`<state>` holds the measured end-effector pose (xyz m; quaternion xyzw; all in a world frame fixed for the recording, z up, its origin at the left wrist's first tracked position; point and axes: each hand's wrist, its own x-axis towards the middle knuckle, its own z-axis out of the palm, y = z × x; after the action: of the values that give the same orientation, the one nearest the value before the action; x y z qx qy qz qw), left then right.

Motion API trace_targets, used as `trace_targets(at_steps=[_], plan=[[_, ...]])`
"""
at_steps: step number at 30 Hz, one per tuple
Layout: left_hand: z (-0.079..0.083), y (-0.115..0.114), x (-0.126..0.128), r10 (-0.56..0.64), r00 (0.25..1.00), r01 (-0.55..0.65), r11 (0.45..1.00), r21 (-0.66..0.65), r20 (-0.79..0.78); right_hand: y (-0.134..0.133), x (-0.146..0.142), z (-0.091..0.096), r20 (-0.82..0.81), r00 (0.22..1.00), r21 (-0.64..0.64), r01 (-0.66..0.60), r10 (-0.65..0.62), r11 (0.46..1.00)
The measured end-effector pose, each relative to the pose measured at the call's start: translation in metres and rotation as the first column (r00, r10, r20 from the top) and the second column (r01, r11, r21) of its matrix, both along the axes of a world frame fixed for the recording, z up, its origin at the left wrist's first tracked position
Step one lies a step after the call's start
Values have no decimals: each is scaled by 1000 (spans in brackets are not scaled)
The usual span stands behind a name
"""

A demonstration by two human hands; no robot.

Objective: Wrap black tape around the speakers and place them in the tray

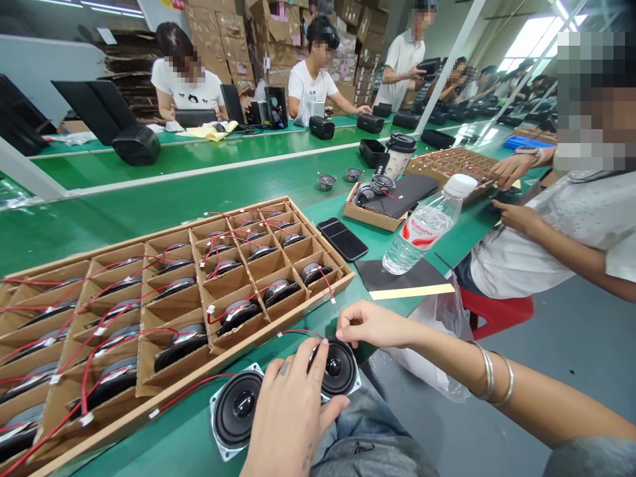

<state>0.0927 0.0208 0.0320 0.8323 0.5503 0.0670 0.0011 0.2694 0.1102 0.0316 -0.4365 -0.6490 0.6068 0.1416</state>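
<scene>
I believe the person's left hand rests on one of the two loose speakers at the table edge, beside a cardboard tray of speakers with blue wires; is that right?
Not quite: the wires are red, not blue. The head view shows the left hand resting on one speaker of the two loose ones at the table edge, beside the cardboard tray of speakers.

We note long green worktop (124, 218) running left to right, white strip (199, 173) along its far edge. Second green worktop (199, 149) behind it, people (186, 83) seated there. Brown cartons (233, 33) stacked high along back. White panel (44, 66) at left. White post (450, 66) slants up at right. We see grey floor (571, 331) below, red stool (497, 311) on it. Bright window (531, 36) far right; tube lights (99, 5) overhead.
</scene>
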Motion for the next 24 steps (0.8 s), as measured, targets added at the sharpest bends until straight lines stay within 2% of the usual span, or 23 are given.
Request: trace_targets(at_steps=[5, 11, 15, 18, 20, 22, 24], plan=[[-2, 3, -2, -59, 998, 59, 998, -1, 34, -1, -1, 3, 63, 998, 12, -4, 3, 1000], [7, 4, 3, -17, 999, 17, 1000, 1, -47, -1, -1, 9, 201, 979, 30, -33, 26, 999], [12, 8, 4, -35, 998, 33, 999, -35, -59, -1, 4, 21, 311, 948, 54, -91, 70, 994], [12, 10, 4, -47, 997, 44, 997, -58, -58, -3, 8, 37, 373, 923, 126, -152, 95, 980], [11, 11, 3, -49, 997, 46, 998, -52, -55, -6, 10, 49, 474, 874, 242, -252, 112, 937], [10, 11, 2, -45, 998, 43, 998, -42, -47, -11, 13, 61, 646, 758, 339, -398, 97, 852], [7, 12, 0, -62, 997, 61, 997, -42, -36, -16, 17, 72, 780, 624, 360, -500, 40, 788]])
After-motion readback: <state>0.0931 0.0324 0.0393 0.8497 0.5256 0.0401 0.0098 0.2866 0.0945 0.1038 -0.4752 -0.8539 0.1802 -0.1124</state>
